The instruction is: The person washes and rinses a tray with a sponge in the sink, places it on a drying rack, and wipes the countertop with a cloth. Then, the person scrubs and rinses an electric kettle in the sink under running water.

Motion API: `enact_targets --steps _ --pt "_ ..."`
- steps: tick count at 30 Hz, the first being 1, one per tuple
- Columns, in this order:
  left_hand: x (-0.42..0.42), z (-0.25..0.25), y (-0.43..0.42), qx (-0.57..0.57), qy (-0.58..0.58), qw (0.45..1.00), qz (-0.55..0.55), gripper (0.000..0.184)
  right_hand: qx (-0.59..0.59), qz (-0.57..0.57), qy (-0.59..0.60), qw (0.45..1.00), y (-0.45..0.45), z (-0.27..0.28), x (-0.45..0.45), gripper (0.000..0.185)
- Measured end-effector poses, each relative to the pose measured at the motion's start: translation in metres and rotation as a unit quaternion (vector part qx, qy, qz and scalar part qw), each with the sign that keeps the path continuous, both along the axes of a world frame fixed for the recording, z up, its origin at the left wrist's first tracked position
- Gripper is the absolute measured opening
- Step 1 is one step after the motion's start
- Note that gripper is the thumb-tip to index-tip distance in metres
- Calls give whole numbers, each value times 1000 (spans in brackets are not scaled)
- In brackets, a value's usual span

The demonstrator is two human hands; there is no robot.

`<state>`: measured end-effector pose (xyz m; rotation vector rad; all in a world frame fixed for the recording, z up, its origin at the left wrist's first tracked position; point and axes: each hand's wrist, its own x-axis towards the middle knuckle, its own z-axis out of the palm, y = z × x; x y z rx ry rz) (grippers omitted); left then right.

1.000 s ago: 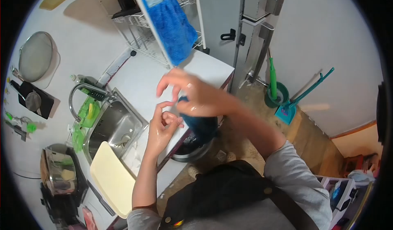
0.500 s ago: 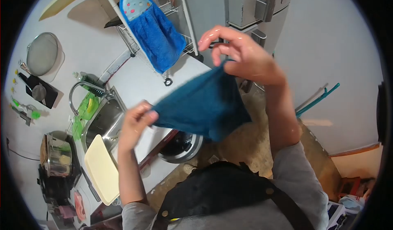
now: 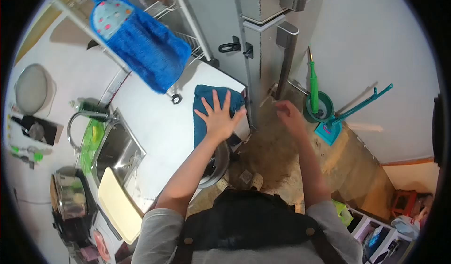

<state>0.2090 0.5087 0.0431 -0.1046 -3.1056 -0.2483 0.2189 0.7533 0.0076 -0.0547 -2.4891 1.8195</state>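
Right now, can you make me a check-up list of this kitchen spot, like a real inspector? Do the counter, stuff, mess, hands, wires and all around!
Surface: white counter, a sink set into it.
Job's things: teal cloth, lying on the counter near its edge.
Clutter: cream tray, beside the sink.
Hands: left hand spread flat on the cloth; right hand off the counter, fingers partly curled, nothing seen in it.
Cables: a thin dark line by the pot, maybe a cord; too faint to be sure.
Surroundings: blue towel hanging on a rack; dustpan by the wall.
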Motion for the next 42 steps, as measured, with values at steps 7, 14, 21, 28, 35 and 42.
enact_targets --steps 7,14,21,28,35,42 --pt "-188 -41 -67 -43 67 983 164 64 -154 -136 -197 959 45 -71 104 20" --pt "-276 -60 -125 136 154 962 179 51 -121 -250 -391 878 78 -105 214 25" --pt "-191 -36 -60 101 100 976 164 51 -132 -136 -365 911 46 -97 198 26" --pt "-70 -46 39 36 238 970 -33 44 -61 78 -228 969 3 -100 110 22" --pt "71 -32 -111 78 221 972 12 51 69 146 -147 976 -17 -128 86 24" --pt "187 -15 -247 173 257 897 315 37 59 141 -246 957 -18 -93 130 30"
